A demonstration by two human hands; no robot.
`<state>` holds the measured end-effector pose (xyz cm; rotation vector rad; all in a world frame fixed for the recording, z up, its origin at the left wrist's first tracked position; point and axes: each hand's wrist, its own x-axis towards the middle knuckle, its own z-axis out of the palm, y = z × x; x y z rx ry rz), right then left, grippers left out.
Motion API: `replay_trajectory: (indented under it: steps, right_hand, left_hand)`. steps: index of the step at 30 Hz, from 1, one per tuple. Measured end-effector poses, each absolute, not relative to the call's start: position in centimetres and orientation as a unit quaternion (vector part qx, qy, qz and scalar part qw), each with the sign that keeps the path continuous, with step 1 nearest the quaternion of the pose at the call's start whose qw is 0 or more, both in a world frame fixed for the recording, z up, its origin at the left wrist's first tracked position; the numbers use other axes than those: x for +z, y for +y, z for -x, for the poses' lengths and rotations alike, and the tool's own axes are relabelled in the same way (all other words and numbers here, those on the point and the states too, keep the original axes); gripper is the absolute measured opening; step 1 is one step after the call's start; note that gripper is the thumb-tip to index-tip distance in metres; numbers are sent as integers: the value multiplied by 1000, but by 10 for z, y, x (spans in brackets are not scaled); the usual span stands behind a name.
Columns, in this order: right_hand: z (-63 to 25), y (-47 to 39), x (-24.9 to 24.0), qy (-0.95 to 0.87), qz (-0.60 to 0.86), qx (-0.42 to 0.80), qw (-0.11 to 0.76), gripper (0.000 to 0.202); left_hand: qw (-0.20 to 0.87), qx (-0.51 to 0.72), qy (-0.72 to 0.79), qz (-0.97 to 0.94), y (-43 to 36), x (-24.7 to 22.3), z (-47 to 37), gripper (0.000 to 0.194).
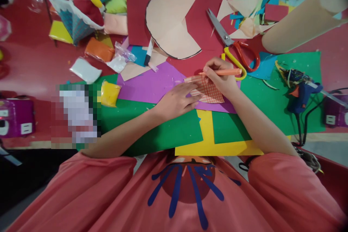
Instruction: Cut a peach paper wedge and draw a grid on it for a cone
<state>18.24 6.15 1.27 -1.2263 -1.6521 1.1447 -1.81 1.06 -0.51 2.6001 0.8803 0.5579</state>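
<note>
A small peach piece of paper (210, 90) with an orange-red criss-cross grid lies on a purple sheet (152, 83). Fingers stretched out, my left hand (179, 99) rests flat on the left part of that piece. My right hand (221, 79) grips an orange marker (230, 72) with its tip end over the upper edge of the gridded paper. Just beyond my right hand are large scissors (231, 40), blades spread, with red and yellow handles.
A peach cutout with black outline (171, 14) lies on red sheets at the back. Several clay packets, like the yellow one (110, 93), and fabric cones (76, 18) fill the left. A blue glue gun (299, 96) sits right, below a cardboard tube (296, 21) and paper scraps (250, 11).
</note>
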Motion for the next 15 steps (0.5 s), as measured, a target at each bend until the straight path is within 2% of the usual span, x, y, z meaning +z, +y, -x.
replay_trajectory:
  steps: [6,15]
  right_hand:
    - [-181,60,12,-658,509,404,381,30]
    - [-180,60,13,-663,511,407,365,32]
  left_hand:
    - [166,213,300,-915,11,-5,18,31]
    - [176,192,310,-914,11,-2,17,29]
